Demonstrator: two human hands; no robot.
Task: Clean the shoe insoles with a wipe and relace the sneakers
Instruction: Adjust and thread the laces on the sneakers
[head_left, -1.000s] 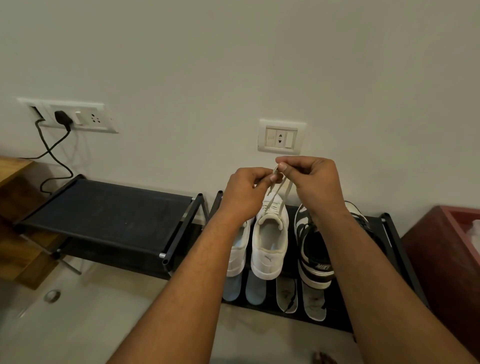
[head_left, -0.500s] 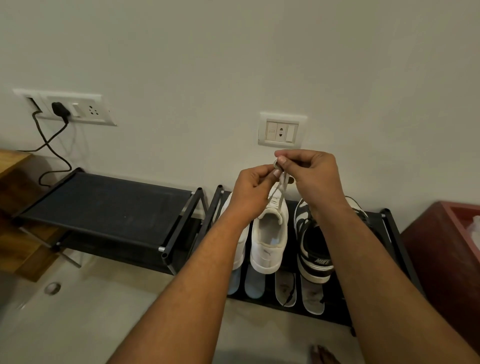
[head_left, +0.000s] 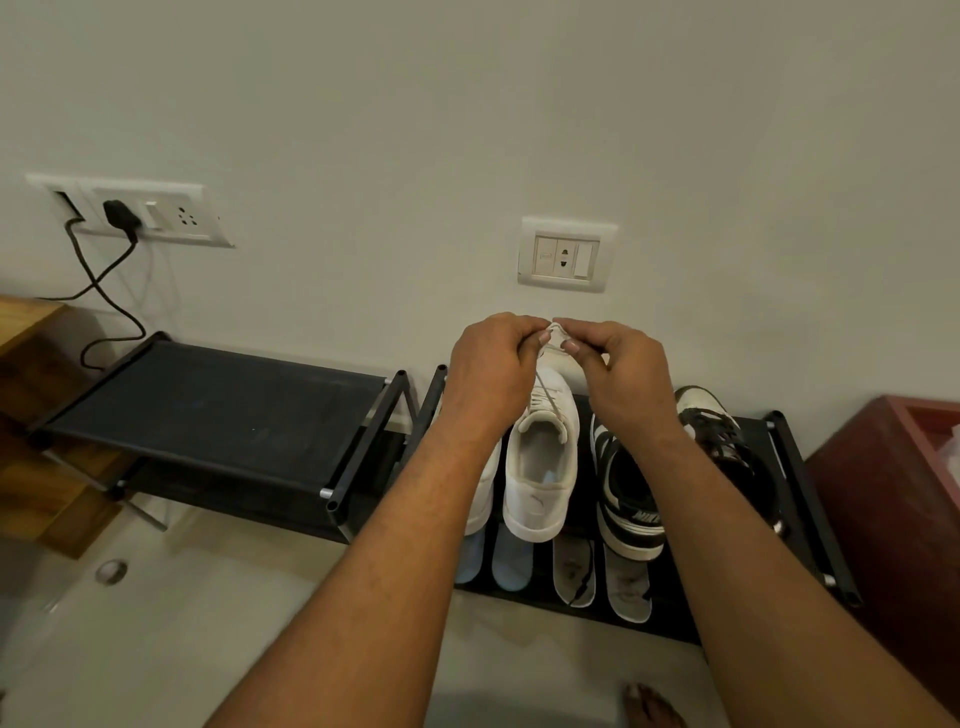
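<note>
Head view showed, at far left, a wall socket (head_left: 130, 215) with a black cable hanging toward the left shoe rack (head_left: 208, 410). Next came the left hand (head_left: 493, 364), its fingers curled and pinching the white lace (head_left: 555, 332), which ran down to the white sneaker (head_left: 543, 467) standing heel-forward on the right shoe rack (head_left: 795, 467). The right hand (head_left: 618, 374) pinched the same lace from the other side, and the fingertips of both hands nearly met. Just right of the white sneaker stood a black-and-white sneaker (head_left: 628, 488), and four insoles (head_left: 574, 571) lay along that shelf's front edge.

Several things could go wrong from here. The lace could slip out of so small a pinch. A hard upward pull could tip the white sneaker against its neighbours. A dropped forearm could sweep the insoles off the front edge.

The wall sat close behind the knuckles, and a red-brown cabinet (head_left: 883, 493) hemmed in the right side. Free room lay upward and back toward the person.
</note>
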